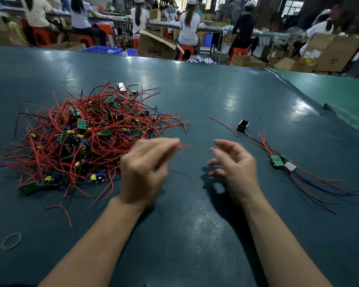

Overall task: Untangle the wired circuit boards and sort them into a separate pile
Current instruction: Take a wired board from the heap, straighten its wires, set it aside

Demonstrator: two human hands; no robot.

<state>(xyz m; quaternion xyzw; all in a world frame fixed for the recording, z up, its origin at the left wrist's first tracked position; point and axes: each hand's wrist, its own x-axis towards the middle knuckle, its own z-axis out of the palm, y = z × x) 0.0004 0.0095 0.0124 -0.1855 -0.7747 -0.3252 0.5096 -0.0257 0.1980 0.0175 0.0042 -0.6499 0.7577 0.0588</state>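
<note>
Tan rubber band lies near left on the green mat. Two hands hover: the left hand pinches a blurred red wire, the right hand hangs loosely curled, holding nothing. One tangled pile sits far left; two sorted boards lie right.

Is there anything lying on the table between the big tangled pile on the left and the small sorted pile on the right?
Only a little. A loose red wire and a small black part lie near the sorted pile, toward the far side. Both hands, left and right, hover above the bare table between it and the tangled pile.
</note>
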